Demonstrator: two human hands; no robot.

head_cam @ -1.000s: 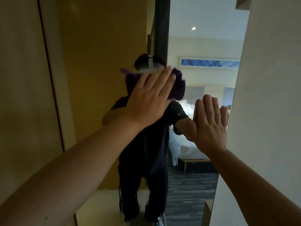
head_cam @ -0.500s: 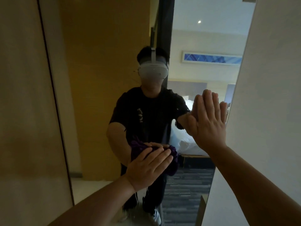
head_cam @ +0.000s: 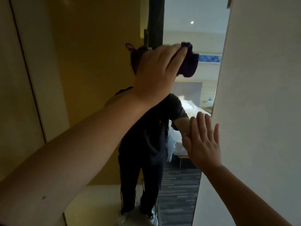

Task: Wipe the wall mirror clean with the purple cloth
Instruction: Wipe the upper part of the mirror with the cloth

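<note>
The tall wall mirror [head_cam: 97, 79] fills the middle of the view and reflects a person in dark clothes and a bedroom behind. My left hand [head_cam: 156, 70] presses the bunched purple cloth [head_cam: 189, 62] flat against the upper part of the glass, fingers spread over it. My right hand [head_cam: 202, 141] lies flat and open on the mirror near its right edge, lower down, holding nothing.
A white wall [head_cam: 260, 95] juts out along the mirror's right side. A beige panel with a dark vertical seam [head_cam: 24, 70] borders the mirror on the left. A bed and striped carpet show only as reflections.
My left hand has swept the cloth from low on the glass up to the upper part. My right hand stays flat on the mirror and sits lower in view.
</note>
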